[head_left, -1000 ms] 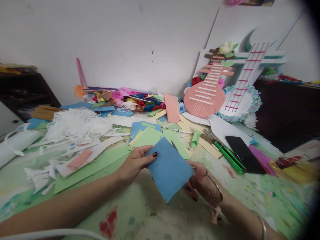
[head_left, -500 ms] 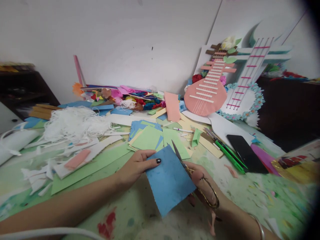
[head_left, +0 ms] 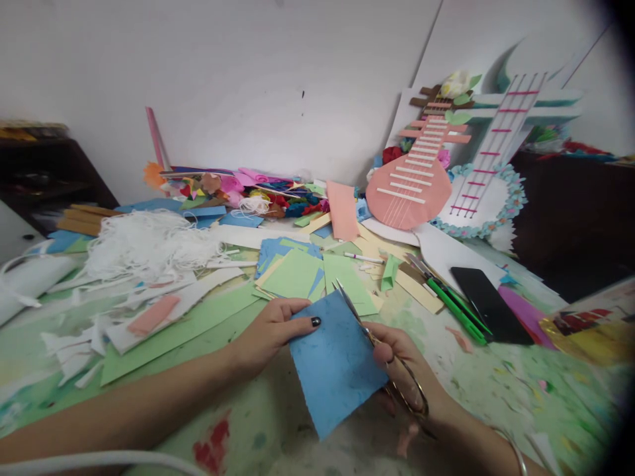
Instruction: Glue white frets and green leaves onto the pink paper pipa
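My left hand (head_left: 280, 330) pinches a sheet of blue paper (head_left: 332, 370) by its upper left edge, thumb on top. The sheet hangs tilted above the table, its lower left edge slightly ragged. My right hand (head_left: 404, 370) grips gold-handled scissors (head_left: 358, 316), with the thumb in one loop. Their blades lie along the sheet's upper right edge, tips pointing up and away and nearly together. Part of the lower loop and some fingers are hidden behind the paper. Beyond the sheet lie green paper pieces (head_left: 294, 274) stacked over blue ones.
White string (head_left: 149, 244) is heaped at the left. On the right lie green-handled tools (head_left: 459, 311) and a black phone (head_left: 489, 304). A pink paper lute (head_left: 409, 192) and a flower-edged instrument model (head_left: 481, 198) lean at the back. Paper scraps cover much of the painted table (head_left: 268, 430).
The scissor blades have come closer together along the paper's right edge. My right hand has turned slightly, with the handles shifting left. My left hand keeps its hold.
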`<action>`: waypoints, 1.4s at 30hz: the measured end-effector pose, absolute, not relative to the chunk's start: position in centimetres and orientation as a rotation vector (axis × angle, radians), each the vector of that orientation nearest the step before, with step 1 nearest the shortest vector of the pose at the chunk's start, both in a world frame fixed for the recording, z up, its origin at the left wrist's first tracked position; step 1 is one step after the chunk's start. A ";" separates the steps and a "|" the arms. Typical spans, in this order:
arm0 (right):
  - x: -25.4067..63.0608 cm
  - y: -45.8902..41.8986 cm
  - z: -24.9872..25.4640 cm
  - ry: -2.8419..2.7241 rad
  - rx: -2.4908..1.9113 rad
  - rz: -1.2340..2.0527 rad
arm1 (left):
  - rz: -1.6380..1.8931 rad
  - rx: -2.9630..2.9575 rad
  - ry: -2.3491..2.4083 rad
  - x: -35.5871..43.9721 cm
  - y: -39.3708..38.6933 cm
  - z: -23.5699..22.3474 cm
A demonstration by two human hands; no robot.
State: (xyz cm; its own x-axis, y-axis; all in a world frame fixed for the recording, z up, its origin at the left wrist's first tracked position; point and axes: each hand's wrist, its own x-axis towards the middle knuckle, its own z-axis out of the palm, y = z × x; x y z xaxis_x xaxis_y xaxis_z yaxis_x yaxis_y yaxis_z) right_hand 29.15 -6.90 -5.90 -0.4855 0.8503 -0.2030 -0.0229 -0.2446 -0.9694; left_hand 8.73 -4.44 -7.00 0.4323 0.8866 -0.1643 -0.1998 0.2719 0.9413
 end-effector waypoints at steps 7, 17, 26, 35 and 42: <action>29.1 -6.9 -6.0 -1.333 -1.122 1.848 | 0.844 1.036 0.822 8.6 -4.4 -7.0; 29.3 -6.5 -6.7 -1.402 -1.180 1.780 | 0.849 1.064 0.827 8.5 -4.4 -7.0; 30.0 -4.9 -6.8 -1.207 -1.309 1.557 | 1.169 0.985 0.918 8.4 -3.6 -7.3; 29.5 -5.3 -6.9 -1.283 -1.265 1.569 | 1.093 1.032 0.816 8.8 -4.0 -7.3; 30.1 -5.0 -6.9 -1.341 -1.243 1.367 | 0.835 1.193 0.813 8.6 -4.2 -6.5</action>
State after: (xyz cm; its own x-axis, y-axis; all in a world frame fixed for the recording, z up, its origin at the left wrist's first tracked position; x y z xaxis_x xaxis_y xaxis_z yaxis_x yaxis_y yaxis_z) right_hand 30.15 -5.00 -6.88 -0.1635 0.9820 -0.0949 0.0757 -0.0834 -0.9936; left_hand 8.59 -4.24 -6.53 0.4642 0.8809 -0.0921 -0.1158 0.1635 0.9797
